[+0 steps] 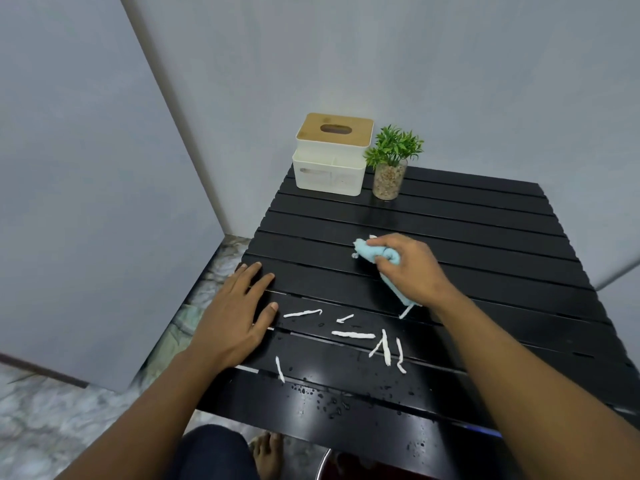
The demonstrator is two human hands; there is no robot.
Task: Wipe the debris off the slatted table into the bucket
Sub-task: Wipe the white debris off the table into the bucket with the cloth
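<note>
The far left corner of the worktop (485, 237) is blocked by a white tissue box (330, 161) with a small potted plant (391, 168) just to its right, the two nearly touching. Everything right of the plant, along the back slats to the far edge, lies bare and passable. Nearer than the plant, the middle slats are taken by the right hand (408, 268) and its blue cloth (374, 252). Nearer again, white debris strips (353, 335) and water droplets (329, 400) scatter over the front slats. The left hand (235, 317) lies flat on the left edge. A bucket rim (322, 462) shows below the front edge.
</note>
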